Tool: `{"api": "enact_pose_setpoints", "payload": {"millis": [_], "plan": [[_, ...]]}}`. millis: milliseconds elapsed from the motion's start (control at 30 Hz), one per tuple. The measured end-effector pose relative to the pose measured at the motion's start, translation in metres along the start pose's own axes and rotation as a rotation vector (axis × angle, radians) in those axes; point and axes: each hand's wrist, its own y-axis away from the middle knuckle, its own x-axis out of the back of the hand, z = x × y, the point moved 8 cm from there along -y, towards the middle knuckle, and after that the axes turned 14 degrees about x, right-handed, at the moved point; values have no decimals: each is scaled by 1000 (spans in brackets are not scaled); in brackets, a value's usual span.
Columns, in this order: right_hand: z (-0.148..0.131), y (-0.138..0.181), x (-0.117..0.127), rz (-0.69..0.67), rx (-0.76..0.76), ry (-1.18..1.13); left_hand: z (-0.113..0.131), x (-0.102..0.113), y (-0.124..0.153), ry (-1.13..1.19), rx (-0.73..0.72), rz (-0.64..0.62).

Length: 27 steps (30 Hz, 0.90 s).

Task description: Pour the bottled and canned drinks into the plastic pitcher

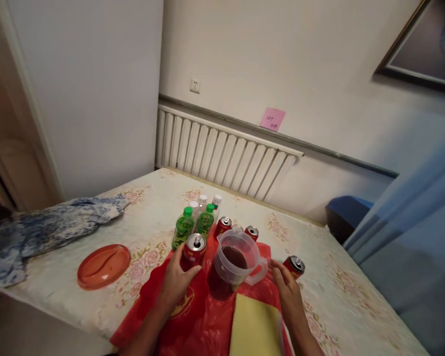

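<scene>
My left hand (178, 278) is closed around a red drink can (195, 251), its top facing up. Right of it, a clear plastic measuring jug (237, 247) with dark brown liquid stands on a red plastic sheet (217, 321). My right hand (287, 291) has its fingers stretched out, just beyond the jug's handle and beside a dark-topped can (294, 267). Whether its fingertips touch the sheet's edge is unclear. Behind the jug are two more red cans, one on the left (223, 226) and one on the right (252, 232).
Green-capped bottles (184, 227) and white-capped bottles (217, 201) cluster behind the left can. A yellow cloth (255, 326) lies in front of the jug. An orange-red plate (104, 267) and bunched blue-white fabric (63, 227) are on the left. A radiator (222, 148) lines the wall.
</scene>
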Motion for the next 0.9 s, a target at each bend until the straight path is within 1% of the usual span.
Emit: {"api": "enact_pose_setpoints", "payload": {"millis": [67, 167, 233, 333, 400, 467, 567, 700, 767, 900], "plan": [[7, -7, -11, -43, -1, -45, -7, -3, -6, -14, 29, -30], [14, -13, -32, -148, -10, -123, -18, -7, -11, -48, 86, -65], [18, -12, -46, -211, -36, -193, -19, -7, -13, -77, 84, -69], [21, -10, -60, -248, -55, -302, -14, -9, -15, -137, 55, -72], [21, -10, -63, -224, -57, -363, -12, -10, -16, -159, 49, -83], [22, -9, -63, -160, -78, -405, -11, -11, -17, -142, 41, -101], [22, -7, -63, -46, -134, -434, -12, -10, -19, -93, 27, -109], [14, 3, -69, 41, -207, -460, -14, -8, -21, -81, 44, -97], [6, 8, -73, 69, -221, -473, -13, -5, -21, -92, 58, -88], [-13, 11, -79, 67, -197, -439, -10, -1, -20, -69, 71, -81]]}}
